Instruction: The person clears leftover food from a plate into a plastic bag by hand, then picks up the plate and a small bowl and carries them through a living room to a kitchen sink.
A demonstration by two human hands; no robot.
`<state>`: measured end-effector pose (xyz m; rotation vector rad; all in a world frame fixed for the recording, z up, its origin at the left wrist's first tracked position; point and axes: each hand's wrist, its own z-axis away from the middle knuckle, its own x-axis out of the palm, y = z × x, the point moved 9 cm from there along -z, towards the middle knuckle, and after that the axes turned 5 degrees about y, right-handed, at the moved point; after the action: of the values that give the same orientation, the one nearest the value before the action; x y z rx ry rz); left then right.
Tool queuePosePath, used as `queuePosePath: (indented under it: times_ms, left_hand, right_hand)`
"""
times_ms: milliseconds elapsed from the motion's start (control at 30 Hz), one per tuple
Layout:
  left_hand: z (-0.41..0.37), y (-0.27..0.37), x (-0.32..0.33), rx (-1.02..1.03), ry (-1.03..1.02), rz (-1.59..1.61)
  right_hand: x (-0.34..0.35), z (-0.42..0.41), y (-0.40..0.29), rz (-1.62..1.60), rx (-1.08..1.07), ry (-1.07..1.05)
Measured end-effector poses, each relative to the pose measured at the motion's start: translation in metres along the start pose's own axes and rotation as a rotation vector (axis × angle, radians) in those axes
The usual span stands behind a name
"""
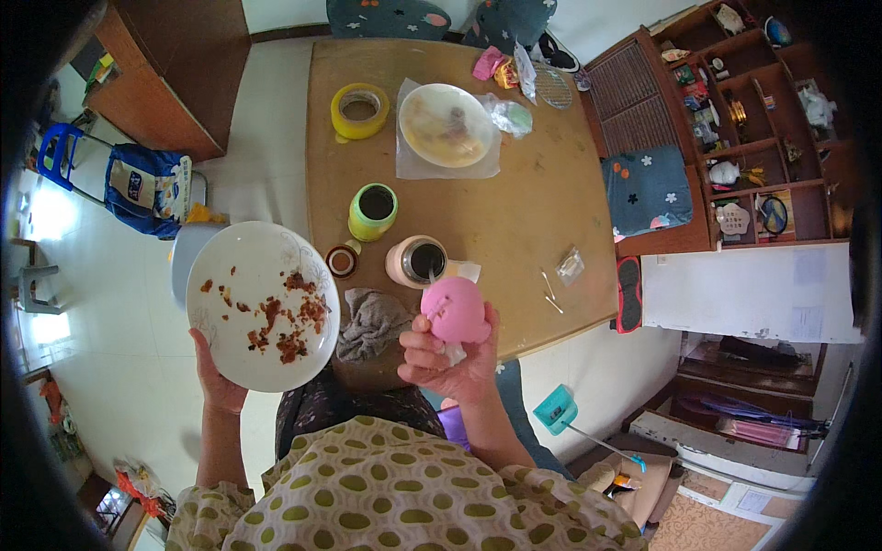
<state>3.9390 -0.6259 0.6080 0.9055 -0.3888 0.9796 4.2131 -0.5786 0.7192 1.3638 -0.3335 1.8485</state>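
My left hand point(218, 372) grips the lower left rim of a white oval plate point(227, 337), held out beyond the table's left edge. Brown food crumbs point(293, 320) are scattered over the plate, mostly on its right half. In my right hand point(441, 361) is a pink rounded object point(455, 310) with a small brown mark; its exact kind is unclear. Something whitish shows below it between my fingers. Just beyond stands an uncapped pale pink vacuum flask point(417, 262) with dark contents. A crumpled grey-brown cloth point(372, 324) lies between my hands on the table.
On the wooden table point(482, 220) stand a yellow-green flask point(373, 210), a round lid point(342, 262), a roll of yellow tape point(360, 111) and a covered plate point(448, 127). Cotton swabs point(551, 293) lie at right. A blue trolley bag point(148, 193) and grey-blue stool point(185, 255) stand left.
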Motion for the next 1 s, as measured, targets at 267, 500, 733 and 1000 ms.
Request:
queuePosePath:
  times_ms: [267,500,733,1000]
  left_hand:
    - [0.001,-0.011,0.001,-0.015,0.038,0.029]
    - [0.002,-0.019,0.005,-0.021,0.019,0.023]
    - [0.005,-0.016,0.000,0.005,0.024,-0.005]
    - [0.000,-0.014,-0.020,0.009,0.079,0.036]
  right_hand:
    - [-0.022,-0.041,-0.027,-0.119,-0.037,0.105]
    - [-0.025,-0.051,-0.034,-0.213,-0.055,0.097]
    - [-0.026,-0.044,-0.025,-0.069,-0.061,0.100]
    - [0.044,0.016,-0.075,1.611,-0.740,0.627]
